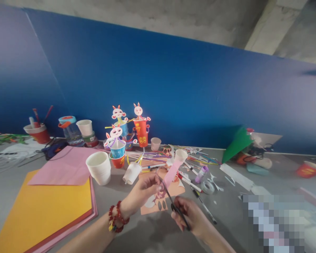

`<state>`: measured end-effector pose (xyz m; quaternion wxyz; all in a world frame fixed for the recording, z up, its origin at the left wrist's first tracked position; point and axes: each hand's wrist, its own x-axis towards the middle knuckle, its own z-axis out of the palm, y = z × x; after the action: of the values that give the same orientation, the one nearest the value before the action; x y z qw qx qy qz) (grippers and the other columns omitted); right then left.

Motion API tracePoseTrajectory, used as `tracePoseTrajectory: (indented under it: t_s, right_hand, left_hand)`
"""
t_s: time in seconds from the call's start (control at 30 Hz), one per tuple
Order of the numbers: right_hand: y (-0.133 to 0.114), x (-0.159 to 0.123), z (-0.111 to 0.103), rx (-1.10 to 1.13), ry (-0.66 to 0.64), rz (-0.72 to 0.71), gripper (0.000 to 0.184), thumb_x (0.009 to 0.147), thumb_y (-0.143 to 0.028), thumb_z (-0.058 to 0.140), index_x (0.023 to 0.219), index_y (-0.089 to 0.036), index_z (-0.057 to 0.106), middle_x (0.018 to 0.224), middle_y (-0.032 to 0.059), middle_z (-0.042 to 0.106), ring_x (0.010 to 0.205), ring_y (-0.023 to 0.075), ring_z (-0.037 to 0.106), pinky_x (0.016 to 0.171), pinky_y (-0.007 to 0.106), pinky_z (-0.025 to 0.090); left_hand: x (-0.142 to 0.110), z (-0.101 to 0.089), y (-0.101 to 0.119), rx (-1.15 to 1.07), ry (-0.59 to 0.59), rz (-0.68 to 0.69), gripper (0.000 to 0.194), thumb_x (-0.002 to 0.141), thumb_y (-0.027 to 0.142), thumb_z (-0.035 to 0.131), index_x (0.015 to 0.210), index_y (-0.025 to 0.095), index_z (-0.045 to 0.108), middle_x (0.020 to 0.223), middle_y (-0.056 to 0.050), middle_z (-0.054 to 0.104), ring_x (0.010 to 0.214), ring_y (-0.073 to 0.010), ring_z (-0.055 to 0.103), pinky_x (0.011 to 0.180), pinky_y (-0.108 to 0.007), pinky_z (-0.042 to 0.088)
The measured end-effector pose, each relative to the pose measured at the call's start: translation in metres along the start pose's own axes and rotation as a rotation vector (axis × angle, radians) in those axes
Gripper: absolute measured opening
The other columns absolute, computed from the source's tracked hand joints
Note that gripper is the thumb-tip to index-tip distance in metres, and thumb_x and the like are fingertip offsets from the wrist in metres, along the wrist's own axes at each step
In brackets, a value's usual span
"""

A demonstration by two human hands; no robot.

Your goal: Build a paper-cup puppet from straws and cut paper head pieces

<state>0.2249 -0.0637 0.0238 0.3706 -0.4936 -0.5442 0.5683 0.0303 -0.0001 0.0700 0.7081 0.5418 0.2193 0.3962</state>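
Black-handled scissors (169,196) are in my right hand (188,215), the fingers wrapped around the handles. Their blades point up and left, reaching the lower end of a pink paper strip (172,173). My left hand (144,188), with a red bead bracelet on its wrist, pinches that strip close to the blade tips. Whether the blades are closed on the paper is hard to make out. Beneath both hands lies peach paper (154,209) with cut-out shapes on it. A white paper cup (132,173) lies tipped over just beyond my left hand.
Yellow (50,207) and pink (65,165) paper sheets lie at left beside stacked white cups (98,168). Rabbit-faced cup figures (141,131) stand at the back by the blue wall. Pens, a glue stick (201,174) and a tape roll (208,187) lie right of centre.
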Motion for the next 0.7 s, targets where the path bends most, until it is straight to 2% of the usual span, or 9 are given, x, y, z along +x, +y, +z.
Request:
tracePoseTrajectory:
  t_s: [0.27, 0.43, 0.5, 0.6, 0.7]
  right_hand:
    - [0.015, 0.005, -0.004, -0.026, 0.037, -0.027, 0.05, 0.071, -0.054, 0.075, 0.062, -0.023, 0.037, 0.045, -0.0108, 0.039, 0.034, 0.0045, 0.036, 0.036, 0.019, 0.022]
    - [0.004, 0.0, 0.001, -0.06, 0.024, -0.061, 0.046, 0.072, -0.054, 0.076, 0.067, -0.022, 0.043, 0.056, -0.0059, 0.049, 0.048, 0.0104, 0.051, 0.048, 0.022, 0.041]
    - [0.003, -0.003, 0.002, -0.064, -0.01, -0.06, 0.043, 0.073, -0.051, 0.077, 0.07, -0.021, 0.047, 0.061, -0.0048, 0.052, 0.054, 0.0116, 0.054, 0.053, 0.023, 0.043]
    - [0.008, -0.005, 0.0, -0.06, -0.048, -0.01, 0.039, 0.075, -0.049, 0.075, 0.072, -0.019, 0.051, 0.063, -0.0043, 0.055, 0.054, 0.0113, 0.056, 0.056, 0.023, 0.043]
    - [0.006, -0.009, -0.003, -0.023, -0.027, 0.032, 0.038, 0.072, -0.047, 0.076, 0.068, -0.018, 0.051, 0.059, -0.0045, 0.056, 0.049, 0.0102, 0.055, 0.051, 0.022, 0.039]
  left_hand:
    - [0.001, 0.003, 0.001, 0.049, 0.056, -0.005, 0.02, 0.08, 0.031, 0.072, 0.073, 0.017, 0.061, 0.072, -0.003, 0.068, 0.067, -0.016, 0.062, 0.066, -0.028, 0.047]
    - [0.006, -0.002, -0.01, 0.081, 0.176, 0.033, 0.016, 0.078, 0.028, 0.073, 0.072, 0.017, 0.063, 0.073, -0.002, 0.067, 0.071, -0.016, 0.06, 0.068, -0.027, 0.044]
    - [0.009, -0.006, -0.013, 0.068, 0.225, 0.049, 0.018, 0.078, 0.03, 0.072, 0.071, 0.017, 0.061, 0.072, -0.002, 0.065, 0.071, -0.0153, 0.058, 0.069, -0.026, 0.044]
    - [0.013, -0.011, -0.013, 0.047, 0.286, 0.077, 0.023, 0.08, 0.034, 0.071, 0.07, 0.019, 0.057, 0.07, 0.002, 0.06, 0.07, -0.0134, 0.055, 0.07, -0.025, 0.043]
    - [0.015, -0.013, -0.011, 0.052, 0.335, 0.096, 0.024, 0.08, 0.035, 0.07, 0.07, 0.02, 0.054, 0.066, 0.004, 0.054, 0.066, -0.0121, 0.05, 0.067, -0.024, 0.04]
